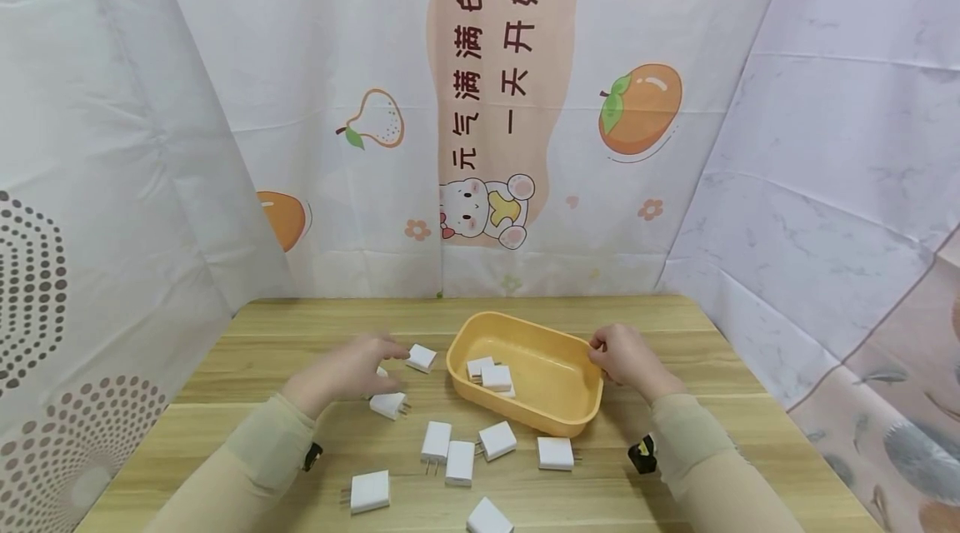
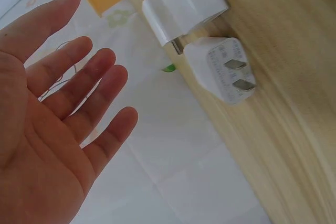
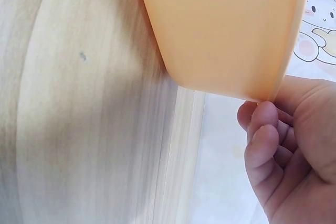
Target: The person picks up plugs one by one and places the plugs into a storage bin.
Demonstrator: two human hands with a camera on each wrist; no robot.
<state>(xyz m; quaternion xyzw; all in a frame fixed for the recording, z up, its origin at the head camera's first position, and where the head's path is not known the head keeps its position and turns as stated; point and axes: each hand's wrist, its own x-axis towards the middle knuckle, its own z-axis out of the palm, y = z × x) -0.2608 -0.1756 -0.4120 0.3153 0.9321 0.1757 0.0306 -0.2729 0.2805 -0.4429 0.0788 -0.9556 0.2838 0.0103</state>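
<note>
My left hand (image 1: 358, 368) hovers with fingers spread above a few white charger plugs at the left of the table. In the left wrist view its palm and fingers hold nothing, and a charger plug (image 2: 220, 69) shows its two flat prongs. Partly under that hand lies another charger plug (image 1: 388, 405), and just past its fingertips is a third charger plug (image 1: 422, 358). My right hand (image 1: 628, 356) pinches the right rim of a yellow-orange plastic basin (image 1: 558, 387), seen close in the right wrist view. Several charger plugs (image 1: 495, 378) lie at the basin's left end.
More charger plugs are scattered in front of the basin, among them one charger plug (image 1: 555, 454) at right and another charger plug (image 1: 370, 491) at left. A printed curtain (image 1: 337, 208) hangs behind the wooden table (image 1: 720, 466), with further cloths on both sides.
</note>
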